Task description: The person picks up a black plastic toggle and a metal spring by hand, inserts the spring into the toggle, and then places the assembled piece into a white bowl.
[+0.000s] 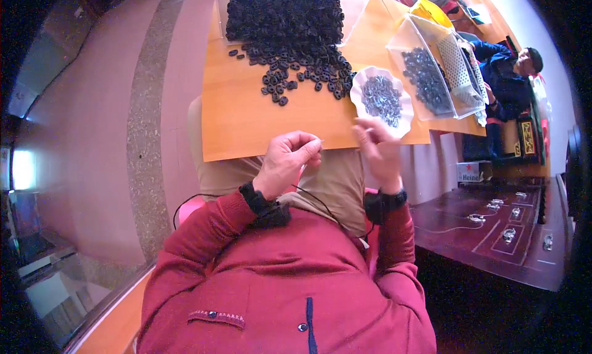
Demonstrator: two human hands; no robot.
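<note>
Above my lap, at the table's front edge, my left hand (287, 160) is closed in a pinch of thumb and forefinger. A tiny pale tip shows at the pinch, too small to name. My right hand (379, 152) hovers just in front of a white scalloped bowl (406, 106), its fingers smeared by motion. Small shiny clear-grey pieces (382, 98) fill that bowl. Farther off, small black oval parts with holes (317, 70) lie loose on the wooden table (246, 126), spilling from a large heap (283, 12) of the same parts.
Right of the bowl stands a clear plastic bin (453, 107) with grey pieces and a perforated white basket (456, 67). A yellow container (430, 12) lies behind it. Another person (509, 76) sits at the far right. A dark red cabinet (481, 230) stands to my right.
</note>
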